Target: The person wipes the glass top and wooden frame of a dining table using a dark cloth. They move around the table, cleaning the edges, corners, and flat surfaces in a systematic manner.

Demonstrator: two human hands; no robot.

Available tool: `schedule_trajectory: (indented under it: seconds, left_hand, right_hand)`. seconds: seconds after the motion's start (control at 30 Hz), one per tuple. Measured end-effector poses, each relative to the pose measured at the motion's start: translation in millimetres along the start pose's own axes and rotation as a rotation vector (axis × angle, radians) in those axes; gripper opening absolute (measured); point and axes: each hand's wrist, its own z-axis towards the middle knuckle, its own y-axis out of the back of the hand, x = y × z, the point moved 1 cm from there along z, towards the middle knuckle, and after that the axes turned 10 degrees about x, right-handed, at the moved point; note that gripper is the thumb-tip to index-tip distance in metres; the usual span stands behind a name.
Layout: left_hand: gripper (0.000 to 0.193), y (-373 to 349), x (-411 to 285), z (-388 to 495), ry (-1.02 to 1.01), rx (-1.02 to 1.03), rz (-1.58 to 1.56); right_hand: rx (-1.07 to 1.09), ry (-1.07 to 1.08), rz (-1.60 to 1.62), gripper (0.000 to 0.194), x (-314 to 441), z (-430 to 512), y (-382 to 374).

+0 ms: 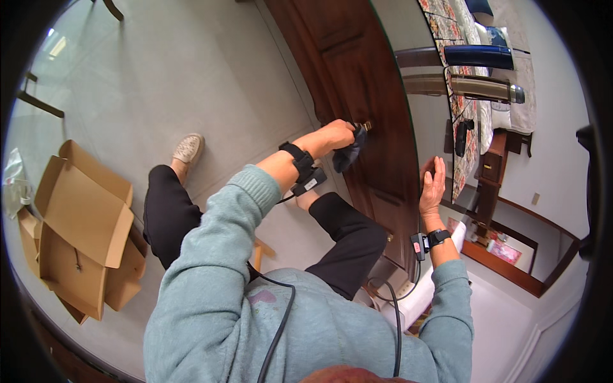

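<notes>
My left hand [339, 135] is closed around a dark grey cloth [350, 152]. It presses the cloth at a brass handle [367, 125] on the front of a dark wooden cabinet [354, 57]. My right hand [433, 185] is empty, its fingers stretched out, and rests at the edge of the cabinet's glossy glass top [424, 112]. A reflection of that hand shows in the glass. Each wrist wears a black strap with a small device. Part of the cloth is hidden behind my left fingers.
A blue vacuum flask [479, 56] and a brown one [481, 89] stand on the top, near a floral runner [463, 172] and a small black object [463, 138]. An opened cardboard box [84, 210] lies on the tiled floor, beside a plastic bag [15, 184]. Black cables cross my torso.
</notes>
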Motion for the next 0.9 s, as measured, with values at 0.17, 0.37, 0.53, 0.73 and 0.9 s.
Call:
schedule_trajectory:
  seconds: [0.17,0.37,0.53,0.73,0.9]
  left_hand:
    - [0.028,67,10,-65,-0.008,-0.068,0.197]
    - [0.031,93,97,-99,0.274,-0.018,0.329]
    - [0.048,27,154,-133,0.565,0.403,0.566]
    - [0.045,-30,207,-170,0.482,1.26,0.732]
    - [0.046,-55,254,-188,0.894,1.322,0.152]
  right_hand:
    - [-0.04,0.017,-0.036,0.053,-5,-1,-4]
    - [-0.039,0.014,-0.046,0.051,-2,-3,-3]
    - [-0.042,0.048,-0.052,0.051,1,-2,-2]
    - [-0.054,0.037,-0.05,0.05,1,-1,-3]
    - [0.014,0.012,-0.01,0.052,6,-2,-1]
